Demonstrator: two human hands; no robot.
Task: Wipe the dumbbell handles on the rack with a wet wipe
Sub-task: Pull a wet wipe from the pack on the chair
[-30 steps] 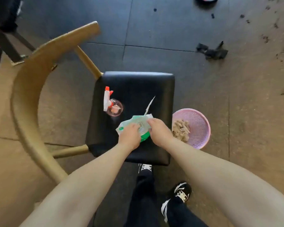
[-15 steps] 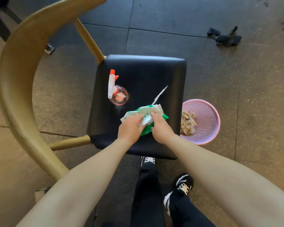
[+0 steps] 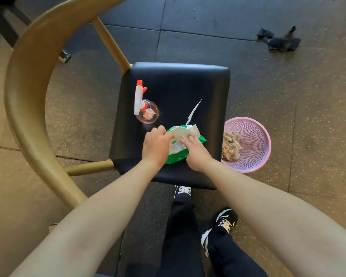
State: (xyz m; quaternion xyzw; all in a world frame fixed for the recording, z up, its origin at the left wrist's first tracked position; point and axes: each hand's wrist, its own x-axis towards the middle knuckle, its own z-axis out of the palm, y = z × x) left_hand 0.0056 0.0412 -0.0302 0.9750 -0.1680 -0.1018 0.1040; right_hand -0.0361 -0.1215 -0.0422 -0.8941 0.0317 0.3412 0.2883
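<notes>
Two hands are on the wet wipe pack (image 3: 183, 143), which lies on the front part of the black chair seat (image 3: 176, 86). The pack's left end is held down by the left hand (image 3: 156, 145), fingers curled over its edge; the right hand (image 3: 197, 154) is set on the pack's top with fingers bent at the opening, apparently pinching at a wipe, though the pinch itself cannot be made out. The step is judged to be pulling a wipe out, so the task is at an early stage: no dumbbells and no rack are in view. Next, one sheet has to be drawn free while the pack is pinned, then carried to the rack. A white torn strip (image 3: 193, 112) sticks up behind the pack. A spray bottle (image 3: 145, 108) with an orange nozzle stands on the seat, near the left hand but apart from it. A pink basket (image 3: 256, 144) with crumpled used wipes sits on the floor just beside the seat's right edge. The floor is dark rubber tiling, with a black scrap (image 3: 278, 40) lying far off; a curved wooden chair back (image 3: 28, 80) fills the left.
</notes>
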